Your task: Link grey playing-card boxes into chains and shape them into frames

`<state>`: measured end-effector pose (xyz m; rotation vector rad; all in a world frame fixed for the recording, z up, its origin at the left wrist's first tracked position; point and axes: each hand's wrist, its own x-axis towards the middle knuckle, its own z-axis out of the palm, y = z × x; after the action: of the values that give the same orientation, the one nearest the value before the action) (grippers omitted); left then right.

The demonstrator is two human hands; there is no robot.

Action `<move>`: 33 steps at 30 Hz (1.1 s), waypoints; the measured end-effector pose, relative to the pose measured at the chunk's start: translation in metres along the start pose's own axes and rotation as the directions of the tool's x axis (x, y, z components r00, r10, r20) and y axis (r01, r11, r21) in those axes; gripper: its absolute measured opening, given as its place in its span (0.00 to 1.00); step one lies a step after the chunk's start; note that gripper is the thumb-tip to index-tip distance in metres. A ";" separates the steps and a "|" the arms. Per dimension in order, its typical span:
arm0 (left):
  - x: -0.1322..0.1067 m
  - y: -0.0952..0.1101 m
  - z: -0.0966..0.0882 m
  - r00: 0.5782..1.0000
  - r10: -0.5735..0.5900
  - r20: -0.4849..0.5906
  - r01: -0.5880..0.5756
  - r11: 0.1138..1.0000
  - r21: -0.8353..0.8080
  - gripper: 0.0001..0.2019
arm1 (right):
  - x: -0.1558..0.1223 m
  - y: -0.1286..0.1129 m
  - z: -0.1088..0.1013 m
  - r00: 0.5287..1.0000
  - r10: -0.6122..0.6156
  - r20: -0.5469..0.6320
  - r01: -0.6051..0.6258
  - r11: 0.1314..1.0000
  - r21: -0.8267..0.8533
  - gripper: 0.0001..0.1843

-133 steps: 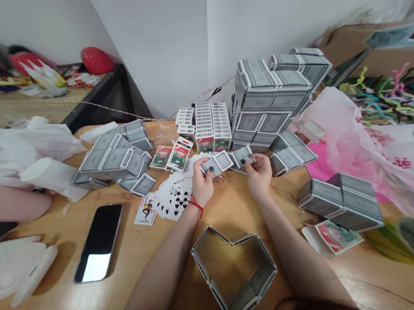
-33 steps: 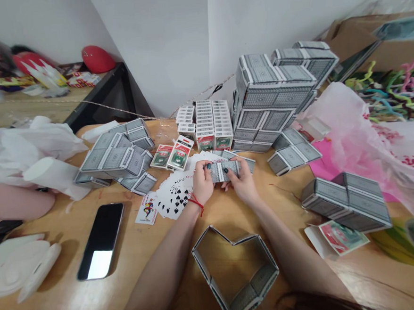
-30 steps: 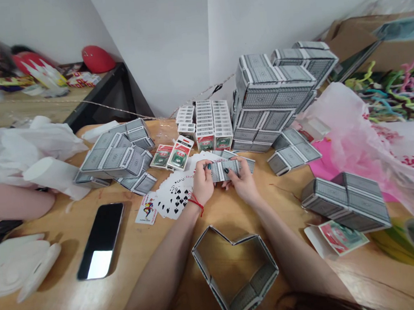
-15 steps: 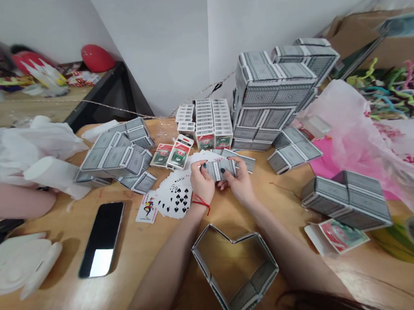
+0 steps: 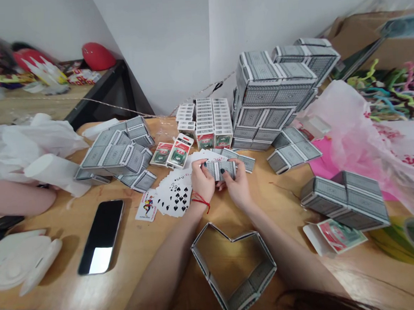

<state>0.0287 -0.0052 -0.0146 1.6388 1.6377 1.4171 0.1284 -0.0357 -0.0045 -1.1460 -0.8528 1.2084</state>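
Note:
Between them, my left hand [image 5: 203, 180] and my right hand [image 5: 238, 183] hold a small piece of grey-backed playing cards [image 5: 215, 170], gripped at both ends with the patterned side up. My left wrist wears a red string bracelet [image 5: 200, 200]. Behind and left of my hands lies a fan of loose playing cards [image 5: 176, 195], faces up, with a joker card [image 5: 147, 206] at its near left end. Just beyond my fingers is another grey-backed card piece [image 5: 242, 159], partly hidden. A heart-shaped frame of folded cards [image 5: 251, 286] stands between my forearms.
Boxed card decks [image 5: 205, 127] stand in rows at the back, beside a tall stack of card-built blocks [image 5: 270, 98]. More card blocks [image 5: 112, 152] sit at left and right. A phone [image 5: 101, 238] lies left; yellow tape [image 5: 407, 240] is at the right edge.
My hands keep hold of the card piece in nearly the same place. Only a very slight shift of the whole view shows.

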 end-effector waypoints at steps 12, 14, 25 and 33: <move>0.004 0.007 -0.009 0.896 0.308 0.320 -0.313 0.949 -0.038 0.23 | 0.025 -0.010 -0.033 0.997 -0.074 -0.029 0.071 0.994 -0.085 0.18; 0.003 0.008 -0.010 0.882 0.326 0.341 -0.346 0.938 -0.001 0.25 | 0.025 -0.010 -0.035 0.998 -0.054 -0.040 0.048 0.989 -0.141 0.16; 0.000 0.008 -0.009 0.854 0.388 0.346 -0.450 0.886 0.116 0.24 | 0.027 -0.008 -0.035 0.995 -0.015 -0.098 0.003 0.992 -0.124 0.14; -0.006 0.011 -0.009 0.867 0.387 0.315 -0.455 0.871 0.182 0.24 | 0.024 -0.011 -0.032 0.989 -0.018 -0.145 0.009 0.998 -0.065 0.15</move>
<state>0.0277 -0.0164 -0.0038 2.3421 1.3946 1.1281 0.1660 -0.0181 -0.0037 -1.2624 -0.7914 1.0789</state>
